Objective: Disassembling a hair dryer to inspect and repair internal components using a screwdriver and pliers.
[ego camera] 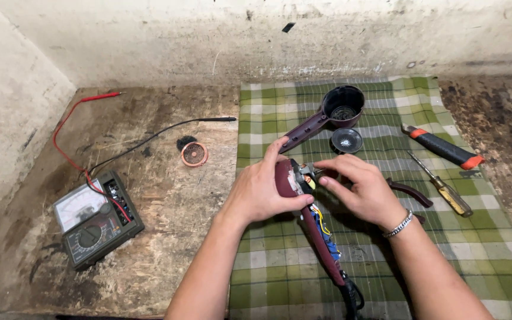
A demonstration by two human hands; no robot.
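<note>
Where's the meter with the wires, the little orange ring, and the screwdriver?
meter (93,220), head view, on its dark dial face.
orange ring (195,154), head view, on the mesh middle of the ring.
screwdriver (453,198), head view, on its yellow handle.

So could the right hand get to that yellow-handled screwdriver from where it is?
Probably yes. The right hand is busy at the opened hair dryer half, but the yellow-handled screwdriver lies uncovered on the checked cloth just to its right, with only the pliers between.
</note>
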